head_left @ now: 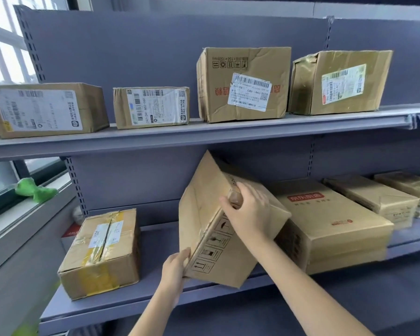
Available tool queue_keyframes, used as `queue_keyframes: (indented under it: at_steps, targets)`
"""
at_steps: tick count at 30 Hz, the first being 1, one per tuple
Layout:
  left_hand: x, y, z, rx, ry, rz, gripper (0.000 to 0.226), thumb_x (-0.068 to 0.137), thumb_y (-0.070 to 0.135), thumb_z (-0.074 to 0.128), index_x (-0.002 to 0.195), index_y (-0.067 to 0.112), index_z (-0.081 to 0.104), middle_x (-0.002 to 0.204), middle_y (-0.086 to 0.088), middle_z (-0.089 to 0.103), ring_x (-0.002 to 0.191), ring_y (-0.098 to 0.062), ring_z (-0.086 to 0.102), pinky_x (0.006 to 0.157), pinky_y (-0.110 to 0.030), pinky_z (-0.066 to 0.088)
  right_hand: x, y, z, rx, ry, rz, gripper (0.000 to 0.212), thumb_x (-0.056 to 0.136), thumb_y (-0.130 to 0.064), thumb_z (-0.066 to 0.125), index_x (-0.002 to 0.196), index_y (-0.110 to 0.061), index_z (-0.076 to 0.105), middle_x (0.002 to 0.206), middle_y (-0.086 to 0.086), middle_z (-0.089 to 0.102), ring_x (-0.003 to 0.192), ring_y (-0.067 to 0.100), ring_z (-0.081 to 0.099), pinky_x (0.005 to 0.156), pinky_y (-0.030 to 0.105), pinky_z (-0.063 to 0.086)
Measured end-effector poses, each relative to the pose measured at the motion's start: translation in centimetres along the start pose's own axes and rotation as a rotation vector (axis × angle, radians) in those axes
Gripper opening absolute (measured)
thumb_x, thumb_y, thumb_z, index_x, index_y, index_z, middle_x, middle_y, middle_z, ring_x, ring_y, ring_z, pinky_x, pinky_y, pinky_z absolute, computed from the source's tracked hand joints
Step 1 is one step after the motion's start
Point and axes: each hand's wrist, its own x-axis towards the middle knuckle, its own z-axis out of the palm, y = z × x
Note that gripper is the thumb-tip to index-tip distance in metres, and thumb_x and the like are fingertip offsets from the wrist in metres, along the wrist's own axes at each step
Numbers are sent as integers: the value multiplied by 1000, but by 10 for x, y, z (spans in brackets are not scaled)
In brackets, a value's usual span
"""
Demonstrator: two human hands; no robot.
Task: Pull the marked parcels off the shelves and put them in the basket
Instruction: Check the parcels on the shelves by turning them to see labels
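Note:
A plain cardboard parcel (209, 221) is tilted up on the lower shelf (155, 294), its top corner leaning back toward the upper shelf. My left hand (174, 270) grips its lower left corner at the shelf's front. My right hand (249, 209) grips its upper right edge, thumb on the near face and fingers over the top. The parcel leans beside a flat brown parcel with red print (325, 224). No basket is in view.
The upper shelf (204, 137) carries several labelled boxes. On the lower shelf a yellow-taped box (102, 253) stands at the left and flat parcels (374, 200) lie at the right. A green object (34, 190) rests on the window sill at the left.

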Motion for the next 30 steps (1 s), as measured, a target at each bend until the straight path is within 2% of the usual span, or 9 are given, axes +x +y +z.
queue_keyframes:
  at_steps: [6, 10, 12, 14, 17, 19, 23, 26, 30]
  targets:
    - [6, 14, -8, 271, 79, 102, 27, 94, 24, 35, 88, 12, 59, 88, -9, 67, 80, -20, 62, 63, -30, 47, -10, -10, 24, 12, -121, -244, 46, 84, -42, 59, 121, -14, 60, 128, 3, 59, 122, 17, 50, 114, 34, 16]
    - [7, 35, -18, 288, 118, 201, 25, 98, 28, 33, 102, 20, 57, 107, -9, 64, 95, -22, 61, 82, -41, 52, -21, -2, 34, 175, 2, -307, 29, 80, -24, 66, 104, -8, 69, 115, 8, 66, 112, 18, 56, 108, 50, 32]
    - [5, 51, -24, 159, 169, 223, 31, 96, 38, 35, 111, 17, 53, 111, -6, 62, 100, -24, 60, 84, -44, 52, -25, 14, 34, 220, 87, -180, 42, 80, -23, 69, 118, -9, 60, 129, 7, 56, 122, 19, 44, 106, 45, 33]
    - [1, 70, -27, 25, 212, 246, 36, 93, 51, 39, 116, 25, 46, 114, -2, 58, 107, -25, 56, 88, -46, 49, -28, 29, 32, 323, 17, 47, 65, 78, -31, 71, 134, -16, 42, 138, -5, 41, 129, 14, 32, 104, 34, 30]
    - [-7, 92, -19, -21, 162, 265, 44, 81, 57, 55, 112, 26, 48, 105, -2, 63, 95, -22, 61, 75, -41, 52, -31, 34, 33, 653, -309, 363, 63, 79, -39, 67, 134, -29, 37, 123, -18, 51, 119, 10, 48, 89, 24, 42]
    - [-14, 98, -9, 27, 164, 292, 44, 78, 47, 63, 112, 20, 53, 97, -7, 67, 83, -21, 67, 60, -32, 51, -32, 32, 34, 734, -348, 409, 52, 81, -38, 65, 127, -27, 45, 108, -13, 61, 108, 14, 58, 79, 23, 47]
    - [-19, 89, -8, -208, 103, 294, 23, 87, 29, 59, 104, 15, 58, 82, -7, 68, 71, -21, 65, 53, -31, 47, -26, 31, 20, 567, -285, 211, 59, 81, -43, 64, 134, -28, 44, 121, -8, 62, 114, 11, 55, 99, 35, 45]
    - [-20, 59, -5, -380, 28, 158, 22, 93, 25, 45, 103, 10, 57, 89, -13, 63, 82, -26, 58, 63, -37, 47, -15, 24, 4, 311, -165, -155, 61, 80, -36, 67, 135, -26, 45, 137, -10, 48, 126, 6, 41, 108, 28, 31]
    - [-27, 7, 11, -333, 68, -25, 23, 90, 13, 37, 75, 3, 53, 70, -17, 60, 70, -27, 55, 51, -33, 49, -18, 19, 3, 17, -309, -423, 57, 82, -36, 64, 135, -28, 45, 142, -10, 43, 134, 12, 36, 111, 27, 20]
